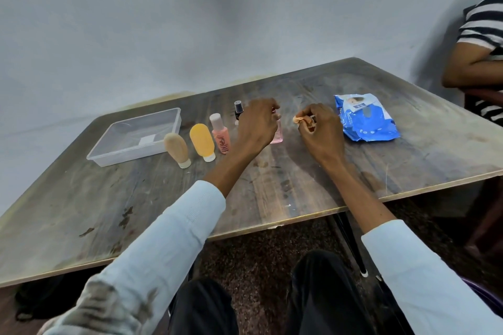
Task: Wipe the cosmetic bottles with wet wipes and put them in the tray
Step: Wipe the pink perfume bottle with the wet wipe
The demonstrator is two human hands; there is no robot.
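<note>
Head view, only one on offer; left hand (257, 124) sat mid-frame, fingers curled round a clear pink bottle (277, 134), mostly hidden behind the knuckles, just the lower body peeking out to the right of the hand; standing upright on the surface (272, 185) as far as can be told, long axis vertical. Right hand (319, 128) just right of it, near but apart, fingers pinched shut on a crumpled wipe (300, 120) that pokes left toward the bottle; so the coming move looks like a short sideways hop, wipe to bottle, right hand clearly the one for that.

Further left in the frame, a row waiting, all upright and close together: black-capped spray bottle (238, 109), coral bottle (220, 133), yellow tube (202, 142), beige tube (177, 149); left again, the clear tray (174, 117) with no bottles in it, so left hand nearer for drop-off. Blue wipes pack (366, 117) lying flat to the right of the right hand.
</note>
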